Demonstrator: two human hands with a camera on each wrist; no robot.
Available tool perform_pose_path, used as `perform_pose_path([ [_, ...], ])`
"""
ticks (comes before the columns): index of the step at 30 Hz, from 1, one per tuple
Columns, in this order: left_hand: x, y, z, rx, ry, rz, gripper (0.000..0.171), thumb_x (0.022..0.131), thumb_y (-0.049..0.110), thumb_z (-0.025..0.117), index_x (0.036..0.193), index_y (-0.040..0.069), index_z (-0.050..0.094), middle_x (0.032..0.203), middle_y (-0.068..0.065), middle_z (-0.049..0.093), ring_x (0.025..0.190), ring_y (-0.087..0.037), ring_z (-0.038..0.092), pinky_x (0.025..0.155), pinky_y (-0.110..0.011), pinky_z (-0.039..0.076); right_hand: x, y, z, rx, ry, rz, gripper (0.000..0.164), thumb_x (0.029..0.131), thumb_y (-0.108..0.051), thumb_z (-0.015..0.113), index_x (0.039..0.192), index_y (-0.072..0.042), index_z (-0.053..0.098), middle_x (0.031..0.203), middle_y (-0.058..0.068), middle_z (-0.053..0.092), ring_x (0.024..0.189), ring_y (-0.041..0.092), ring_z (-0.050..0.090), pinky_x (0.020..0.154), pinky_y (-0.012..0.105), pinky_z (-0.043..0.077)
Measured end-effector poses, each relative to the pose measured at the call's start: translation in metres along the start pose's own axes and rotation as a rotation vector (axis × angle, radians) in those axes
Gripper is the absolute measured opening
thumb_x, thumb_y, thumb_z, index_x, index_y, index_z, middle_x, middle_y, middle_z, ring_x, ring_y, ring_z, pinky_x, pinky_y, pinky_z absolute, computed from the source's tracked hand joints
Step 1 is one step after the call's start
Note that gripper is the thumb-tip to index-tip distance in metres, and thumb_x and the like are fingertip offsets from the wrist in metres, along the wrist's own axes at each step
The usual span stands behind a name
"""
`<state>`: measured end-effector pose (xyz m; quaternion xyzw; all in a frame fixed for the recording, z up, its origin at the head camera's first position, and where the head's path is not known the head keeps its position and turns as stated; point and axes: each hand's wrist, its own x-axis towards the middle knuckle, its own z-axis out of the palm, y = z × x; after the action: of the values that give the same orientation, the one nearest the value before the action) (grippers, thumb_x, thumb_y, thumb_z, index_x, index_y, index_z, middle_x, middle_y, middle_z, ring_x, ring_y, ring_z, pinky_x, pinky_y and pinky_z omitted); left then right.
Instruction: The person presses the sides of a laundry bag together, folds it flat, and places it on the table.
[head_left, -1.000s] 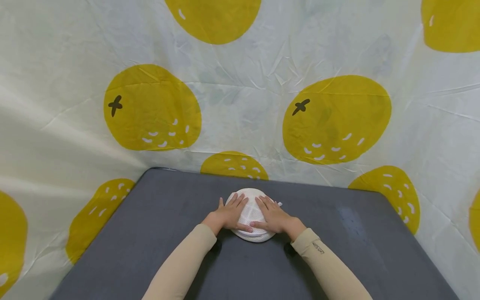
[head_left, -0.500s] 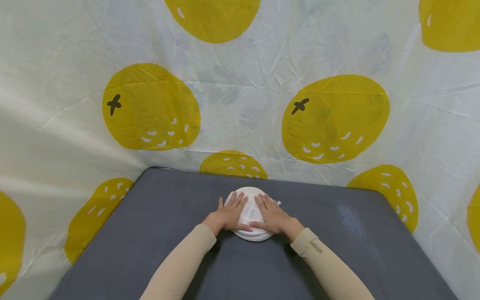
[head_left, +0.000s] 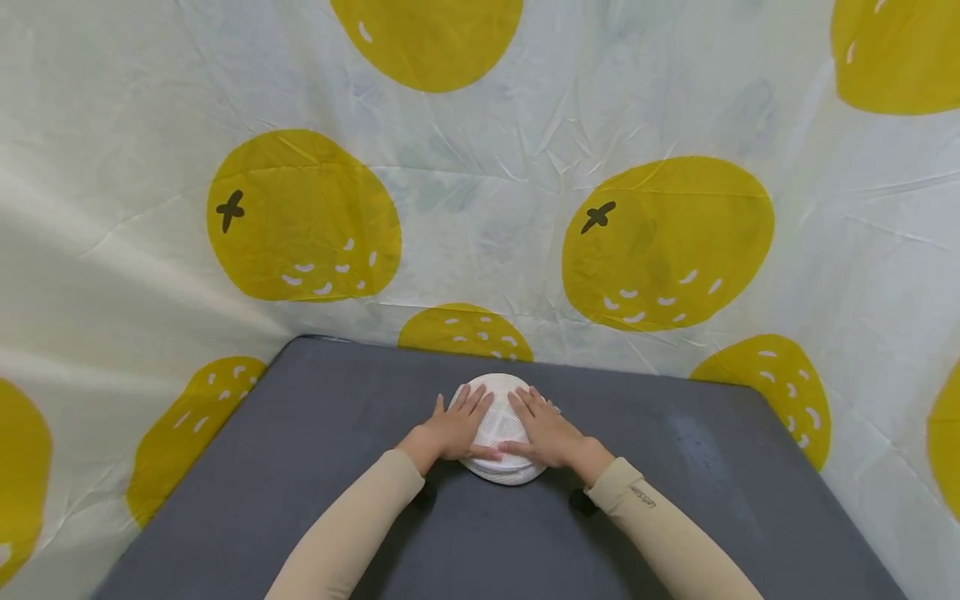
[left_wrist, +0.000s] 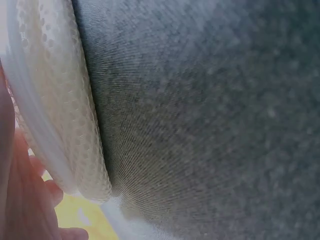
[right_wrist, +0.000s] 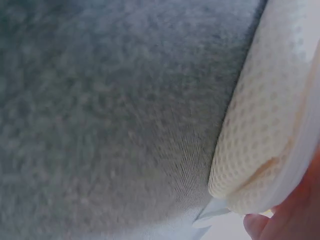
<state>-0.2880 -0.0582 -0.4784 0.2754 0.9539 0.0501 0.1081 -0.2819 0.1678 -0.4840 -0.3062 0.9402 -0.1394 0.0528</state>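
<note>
A round white mesh laundry bag (head_left: 501, 418) lies on the dark grey table top, towards its far side. My left hand (head_left: 452, 432) rests on the bag's left part with fingers spread and straight. On the right part rests my right hand (head_left: 551, 435), its fingers extended too. The two thumbs come together near the front middle of the bag. In the left wrist view, the bag's honeycomb mesh side (left_wrist: 65, 95) and a smooth white band show beside my fingers. The right wrist view has the mesh side (right_wrist: 265, 105) standing on the cloth-like surface, with a fingertip below it.
The dark grey table (head_left: 337, 400) spreads around the bag on all sides. Behind it hangs a white curtain (head_left: 480, 225) printed with large yellow fruits, meeting the table's back edge. Small dark objects sit under both wrists.
Both hands stay on the bag in nearly the same pose. My forearms have shifted slightly outward, and the head view has moved a little.
</note>
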Motion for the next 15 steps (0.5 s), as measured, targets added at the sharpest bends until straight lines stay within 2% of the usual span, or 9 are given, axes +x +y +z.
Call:
perform_pose_path([
  [8, -0.007, -0.007, 0.001, -0.067, 0.021, 0.004, 0.099, 0.094, 0.071, 0.053, 0.166, 0.016, 0.014, 0.172, -0.007, 0.007, 0.157, -0.032, 0.002, 0.116, -0.069, 0.014, -0.013, -0.005, -0.018, 0.014, -0.014, 0.015, 0.083, 0.102, -0.048, 0.059, 0.16, 0.003, 0.028, 0.164, 0.027, 0.022, 0.15, 0.053, 0.013, 0.115, 0.069, 0.02],
  [15, -0.013, -0.02, -0.002, -0.088, 0.092, 0.024, 0.089, 0.097, 0.069, 0.051, 0.166, 0.02, 0.021, 0.171, -0.01, 0.011, 0.156, -0.037, 0.005, 0.116, -0.071, 0.014, -0.03, 0.006, -0.029, 0.039, 0.053, 0.019, 0.081, 0.103, -0.052, 0.054, 0.158, 0.003, 0.031, 0.162, 0.029, 0.029, 0.147, 0.058, 0.017, 0.113, 0.072, 0.019],
])
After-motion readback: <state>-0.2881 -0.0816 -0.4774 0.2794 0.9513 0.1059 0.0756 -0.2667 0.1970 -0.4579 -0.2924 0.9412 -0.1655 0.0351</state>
